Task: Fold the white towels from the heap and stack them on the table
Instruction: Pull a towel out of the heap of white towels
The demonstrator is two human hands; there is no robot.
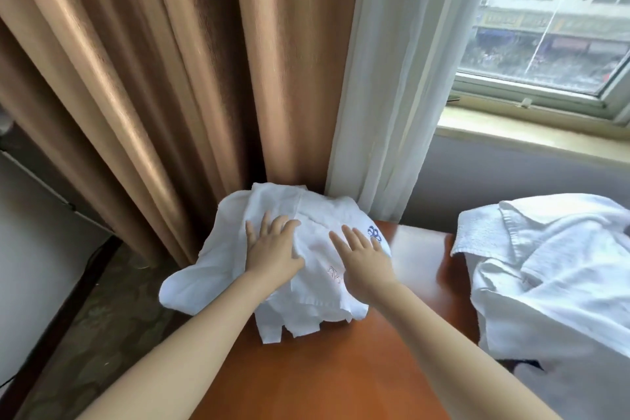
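A stack of folded white towels (289,300) sits at the far left corner of the brown wooden table (341,368), its left edge hanging over the table side. The top towel bears a blue embroidered mark near its right edge. My left hand (272,245) lies flat on the top of the stack with fingers spread. My right hand (364,256) presses flat on the stack's right part, fingers straight. A heap of loose white towels (552,283) lies at the right of the table.
Brown curtains (153,78) and a sheer white curtain (392,78) hang right behind the stack. A window (545,27) with a sill is at the upper right. Patterned floor shows to the left of the table.
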